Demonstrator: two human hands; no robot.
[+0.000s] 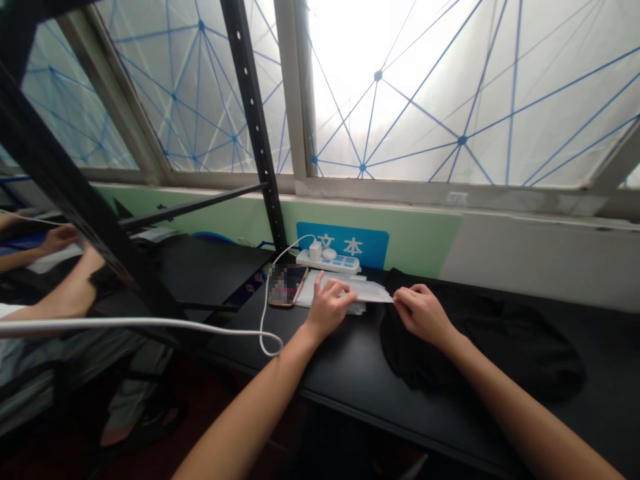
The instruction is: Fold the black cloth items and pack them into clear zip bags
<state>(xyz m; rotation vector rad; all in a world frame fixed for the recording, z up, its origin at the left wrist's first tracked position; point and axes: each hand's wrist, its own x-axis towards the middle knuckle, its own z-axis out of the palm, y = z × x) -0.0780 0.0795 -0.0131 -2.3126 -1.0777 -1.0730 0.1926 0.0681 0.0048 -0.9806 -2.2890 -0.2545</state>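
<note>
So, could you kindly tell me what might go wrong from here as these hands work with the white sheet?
The white cable loops close to the left hand, so a sideways move might snag it. The phone lies just beside the stack, where it could perhaps get nudged. The white sheet, held at its tip by the right hand, could crease or slip if pulled unevenly, and it sits close to the black cloth.

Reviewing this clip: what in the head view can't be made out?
Head view:
Phone: screen blurred out.
White sheets: middle hidden by the left hand.
Black cloth: edges and kind lost in dark folds, partly behind the right hand.
Nearby person: body cut off by the picture's edge, crossed by a black shelf frame.
</note>
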